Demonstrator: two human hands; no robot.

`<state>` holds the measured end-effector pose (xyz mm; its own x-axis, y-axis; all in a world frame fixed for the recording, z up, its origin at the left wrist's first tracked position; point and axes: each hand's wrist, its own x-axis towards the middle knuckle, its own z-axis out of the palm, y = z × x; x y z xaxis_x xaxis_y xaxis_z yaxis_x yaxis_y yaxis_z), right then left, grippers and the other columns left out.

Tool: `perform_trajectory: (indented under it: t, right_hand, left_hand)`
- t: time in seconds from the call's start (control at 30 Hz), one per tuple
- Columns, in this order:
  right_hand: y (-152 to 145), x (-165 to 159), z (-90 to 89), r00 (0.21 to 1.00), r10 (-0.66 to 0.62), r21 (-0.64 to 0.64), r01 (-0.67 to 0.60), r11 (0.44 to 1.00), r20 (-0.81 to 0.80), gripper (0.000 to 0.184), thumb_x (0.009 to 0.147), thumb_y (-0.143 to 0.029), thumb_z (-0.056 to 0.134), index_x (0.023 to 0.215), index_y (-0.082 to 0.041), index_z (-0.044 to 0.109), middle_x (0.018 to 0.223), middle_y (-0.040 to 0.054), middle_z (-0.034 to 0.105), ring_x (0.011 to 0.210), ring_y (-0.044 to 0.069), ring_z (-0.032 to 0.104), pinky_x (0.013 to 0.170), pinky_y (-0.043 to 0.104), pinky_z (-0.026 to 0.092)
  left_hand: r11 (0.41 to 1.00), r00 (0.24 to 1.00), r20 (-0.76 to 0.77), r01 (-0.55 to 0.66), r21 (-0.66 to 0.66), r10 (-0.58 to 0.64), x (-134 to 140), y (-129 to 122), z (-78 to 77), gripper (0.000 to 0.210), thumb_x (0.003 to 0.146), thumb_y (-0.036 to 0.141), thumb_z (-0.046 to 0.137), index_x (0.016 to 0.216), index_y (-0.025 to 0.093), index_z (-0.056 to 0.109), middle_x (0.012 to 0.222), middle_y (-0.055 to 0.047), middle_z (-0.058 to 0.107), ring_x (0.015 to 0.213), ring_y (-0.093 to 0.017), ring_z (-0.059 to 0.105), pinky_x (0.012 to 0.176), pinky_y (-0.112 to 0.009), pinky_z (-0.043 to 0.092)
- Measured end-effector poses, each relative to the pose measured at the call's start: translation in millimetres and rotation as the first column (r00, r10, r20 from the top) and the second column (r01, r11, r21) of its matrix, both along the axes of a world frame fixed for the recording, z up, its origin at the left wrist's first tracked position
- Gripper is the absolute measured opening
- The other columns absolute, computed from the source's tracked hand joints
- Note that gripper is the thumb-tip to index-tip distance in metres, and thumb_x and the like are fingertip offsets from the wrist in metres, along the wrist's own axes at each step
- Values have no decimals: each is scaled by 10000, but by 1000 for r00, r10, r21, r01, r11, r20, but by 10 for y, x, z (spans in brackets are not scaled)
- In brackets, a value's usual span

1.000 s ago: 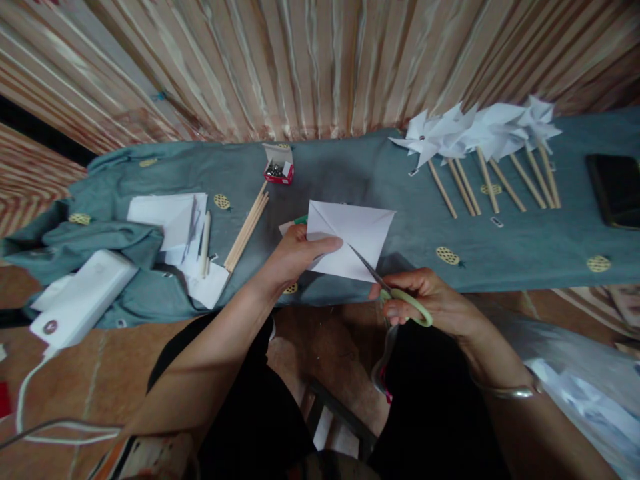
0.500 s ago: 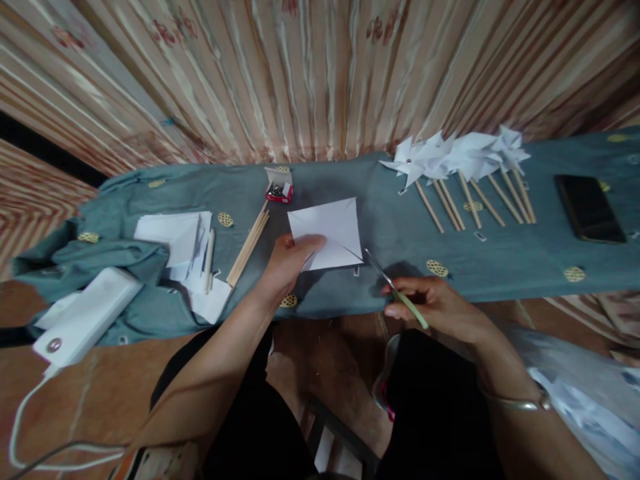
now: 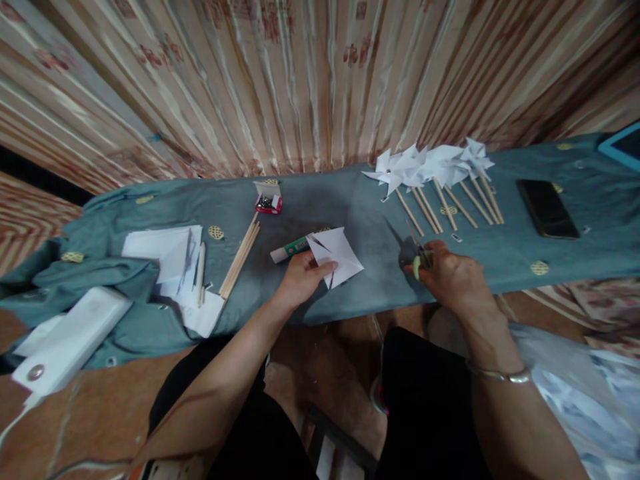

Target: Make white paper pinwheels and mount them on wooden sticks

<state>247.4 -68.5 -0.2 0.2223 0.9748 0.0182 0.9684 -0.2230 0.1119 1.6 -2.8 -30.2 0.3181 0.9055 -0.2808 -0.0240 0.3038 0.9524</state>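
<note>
My left hand [image 3: 303,279] pinches a white paper square [image 3: 345,257] between thumb and fingers, above the cloth. Slits run into the square from at least two of its corners. Just behind it lies a glue stick [image 3: 287,251] with a green label, partly covered by the paper. Off to the right, my right hand [image 3: 453,277] is closed around scissors [image 3: 424,261] with pale green handles. Their blades point away from me, clear of the paper, and look blurred.
On the green cloth [image 3: 330,193] lie wooden sticks [image 3: 241,259], an open red box of small metal pieces [image 3: 269,203], stacked paper [image 3: 160,253] and a white pencil-like stick [image 3: 201,275]. Paper pinwheels [image 3: 435,165], a phone [image 3: 547,208] and a white power bank [image 3: 73,340] are also there.
The paper square has been turned and now shows slits at its corners. My right hand has carried the scissors away from the paper, rightward and forward. The glue stick has come into sight.
</note>
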Motion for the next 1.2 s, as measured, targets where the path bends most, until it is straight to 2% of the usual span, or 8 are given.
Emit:
perform_trajectory:
  t: [0.2, 0.33, 0.43, 0.53, 0.67, 0.77, 0.97, 1.2]
  right_hand:
    - [56, -82, 37, 996, -66, -19, 67, 998, 57, 381, 854, -447, 547, 1013, -107, 611, 718, 180, 709, 725, 355, 702, 568, 338, 416]
    - [80, -91, 24, 998, -58, -24, 58, 998, 29, 362, 854, -408, 555, 1053, -108, 597, 737, 169, 714, 722, 325, 694, 576, 330, 414]
    - [83, -68, -4, 999, -53, -20, 53, 998, 6, 333, 866, -385, 547, 1056, -116, 593, 758, 164, 717, 699, 300, 683, 561, 318, 389]
    - [81, -56, -24, 998, -61, -14, 61, 998, 7, 292, 881, -383, 536, 1006, -131, 610, 782, 169, 720, 671, 286, 670, 546, 312, 355]
    - [70, -63, -25, 995, -91, -5, 91, 996, 30, 281, 889, -378, 524, 1004, -145, 630, 785, 162, 718, 666, 291, 661, 534, 308, 316]
    - [58, -54, -32, 995, -90, -15, 91, 996, 36, 303, 896, -389, 504, 1009, -150, 651, 779, 166, 709, 670, 302, 651, 533, 311, 314]
    - [71, -43, -43, 997, -82, -26, 82, 996, 8, 365, 910, -382, 472, 1050, -107, 666, 855, 216, 696, 758, 340, 644, 589, 350, 369]
    - [104, -53, -67, 999, -34, 95, 36, 995, -20, 320, 889, -356, 503, 1013, -119, 678, 863, 194, 698, 763, 313, 634, 639, 364, 409]
  left_hand:
    - [986, 996, -64, 65, 155, -55, -169, 32, 68, 377, 651, 299, 726, 1001, 165, 692, 973, -55, 727, 874, -198, 659, 857, -341, 492]
    - [968, 969, -243, 24, 249, 39, -379, 62, 129, 473, 710, 317, 686, 1152, 155, 638, 1094, -100, 691, 874, -183, 647, 787, -310, 516]
    - [932, 925, -358, 13, 362, 126, -545, 96, 153, 414, 757, 337, 653, 1130, 159, 647, 1094, -104, 685, 851, -170, 639, 739, -286, 521]
    - [883, 869, -465, 74, 463, 171, -676, 133, 146, 311, 786, 290, 618, 1068, 171, 671, 1059, -92, 681, 816, -164, 639, 739, -293, 527]
    - [791, 746, -615, 202, 578, 258, -774, 161, 116, 312, 767, 207, 624, 1075, 190, 673, 1128, -90, 650, 1026, -232, 613, 937, -396, 488]
    - [761, 657, -701, 295, 578, 278, -796, 156, 106, 365, 758, 199, 652, 1123, 182, 657, 1182, -104, 624, 1139, -267, 560, 1033, -429, 424]
    - [735, 524, -813, 442, 514, 254, -773, 149, 124, 398, 809, 223, 621, 1187, 95, 621, 1145, -147, 635, 1102, -298, 555, 1011, -428, 424]
    - [693, 481, -829, 494, 525, 286, -797, 228, 95, 223, 829, 206, 561, 1014, 145, 667, 973, -109, 656, 978, -272, 583, 921, -424, 457]
